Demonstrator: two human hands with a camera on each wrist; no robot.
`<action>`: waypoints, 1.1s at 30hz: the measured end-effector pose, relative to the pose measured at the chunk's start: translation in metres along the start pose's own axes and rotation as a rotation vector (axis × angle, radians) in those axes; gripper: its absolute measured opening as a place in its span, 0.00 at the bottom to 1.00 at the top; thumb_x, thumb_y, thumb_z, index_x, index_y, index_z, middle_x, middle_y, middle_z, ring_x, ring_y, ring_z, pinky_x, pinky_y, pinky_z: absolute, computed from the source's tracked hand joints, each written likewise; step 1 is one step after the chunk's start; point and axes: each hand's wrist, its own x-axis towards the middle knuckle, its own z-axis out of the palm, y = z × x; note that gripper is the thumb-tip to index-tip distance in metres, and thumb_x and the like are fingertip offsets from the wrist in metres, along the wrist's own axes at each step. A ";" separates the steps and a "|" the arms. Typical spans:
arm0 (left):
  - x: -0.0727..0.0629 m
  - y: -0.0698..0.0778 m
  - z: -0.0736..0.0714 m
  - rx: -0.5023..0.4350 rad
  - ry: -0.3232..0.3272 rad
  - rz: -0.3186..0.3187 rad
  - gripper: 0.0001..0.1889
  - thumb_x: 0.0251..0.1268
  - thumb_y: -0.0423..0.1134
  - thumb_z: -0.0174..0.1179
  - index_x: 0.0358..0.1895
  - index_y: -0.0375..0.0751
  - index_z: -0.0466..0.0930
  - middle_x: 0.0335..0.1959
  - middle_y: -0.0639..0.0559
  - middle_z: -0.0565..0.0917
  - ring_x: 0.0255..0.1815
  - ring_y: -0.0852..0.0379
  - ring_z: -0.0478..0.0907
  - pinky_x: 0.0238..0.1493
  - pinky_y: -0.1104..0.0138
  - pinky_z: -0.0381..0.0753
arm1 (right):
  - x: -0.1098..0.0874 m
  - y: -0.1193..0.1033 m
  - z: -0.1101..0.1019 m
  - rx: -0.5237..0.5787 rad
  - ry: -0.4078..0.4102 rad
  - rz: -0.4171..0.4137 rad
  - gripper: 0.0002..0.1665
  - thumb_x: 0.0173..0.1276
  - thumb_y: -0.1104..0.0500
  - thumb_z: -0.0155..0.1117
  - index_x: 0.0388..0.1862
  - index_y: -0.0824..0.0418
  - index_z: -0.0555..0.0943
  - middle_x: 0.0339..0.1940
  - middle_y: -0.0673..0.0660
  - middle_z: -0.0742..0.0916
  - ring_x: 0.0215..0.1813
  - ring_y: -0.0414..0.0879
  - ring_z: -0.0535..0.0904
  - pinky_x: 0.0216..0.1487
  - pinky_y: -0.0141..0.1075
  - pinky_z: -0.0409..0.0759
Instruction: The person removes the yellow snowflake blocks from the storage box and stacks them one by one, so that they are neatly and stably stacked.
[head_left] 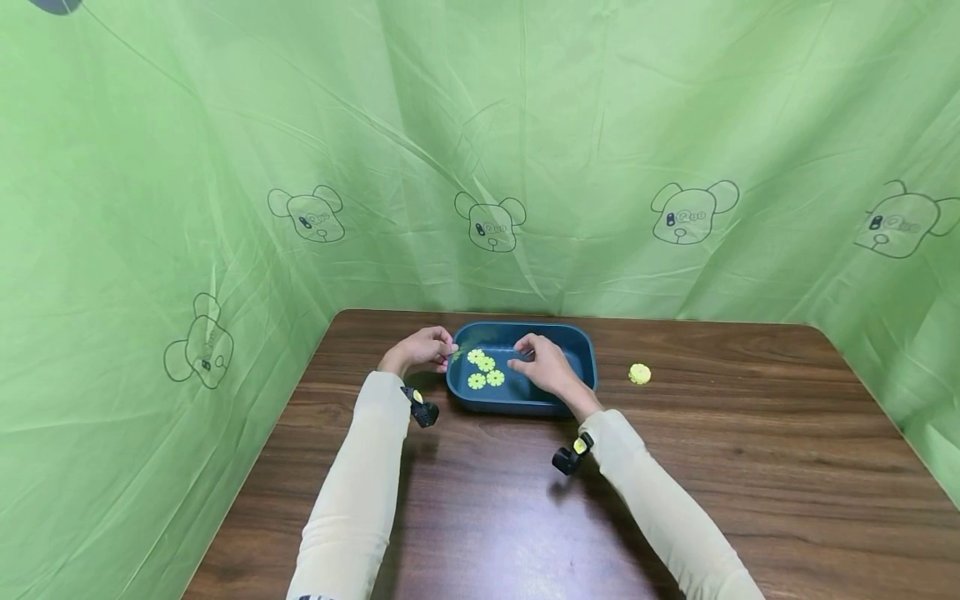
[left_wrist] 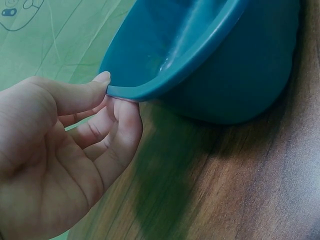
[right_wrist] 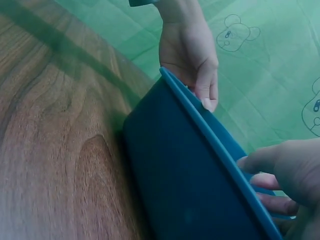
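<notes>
A dark blue rectangular basin (head_left: 525, 408) stands on the wooden table. My left hand (head_left: 426, 348) pinches its left rim, the thumb inside and the curled fingers below the edge, as the left wrist view shows close up. Several yellow-green flower-shaped pieces (head_left: 486, 364) lie in the left half of the basin. Over the right half hovers my right hand (head_left: 546, 365), thumb and fingers apart and loosely bent, with nothing visible between them. In the right wrist view its fingers (right_wrist: 270, 162) reach past the near rim, partly hidden by it.
To the right of the basin, a yellow flower-shaped piece (head_left: 640, 373) lies on the brown wooden table (head_left: 735, 433). A green curtain (head_left: 420, 100) with bear-head drawings hangs behind the table and along both sides.
</notes>
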 end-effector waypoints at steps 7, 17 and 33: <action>-0.001 0.000 0.000 -0.006 0.001 0.006 0.04 0.71 0.31 0.50 0.40 0.35 0.65 0.28 0.48 0.71 0.26 0.57 0.73 0.35 0.66 0.80 | 0.010 -0.001 0.009 -0.029 -0.099 0.001 0.19 0.64 0.55 0.67 0.49 0.63 0.78 0.48 0.60 0.82 0.50 0.52 0.78 0.54 0.46 0.76; 0.000 0.000 0.001 -0.016 0.006 -0.003 0.04 0.71 0.31 0.51 0.39 0.36 0.65 0.28 0.48 0.71 0.25 0.58 0.72 0.31 0.69 0.79 | 0.019 -0.004 0.023 -0.157 -0.176 0.022 0.17 0.61 0.54 0.70 0.45 0.62 0.80 0.45 0.58 0.83 0.51 0.51 0.76 0.55 0.44 0.75; 0.001 -0.001 0.000 -0.006 0.005 0.000 0.04 0.71 0.32 0.51 0.40 0.37 0.66 0.28 0.48 0.71 0.24 0.59 0.73 0.30 0.70 0.79 | 0.019 -0.009 0.033 -0.322 -0.213 0.045 0.17 0.58 0.53 0.73 0.42 0.58 0.79 0.47 0.56 0.75 0.51 0.53 0.68 0.54 0.45 0.72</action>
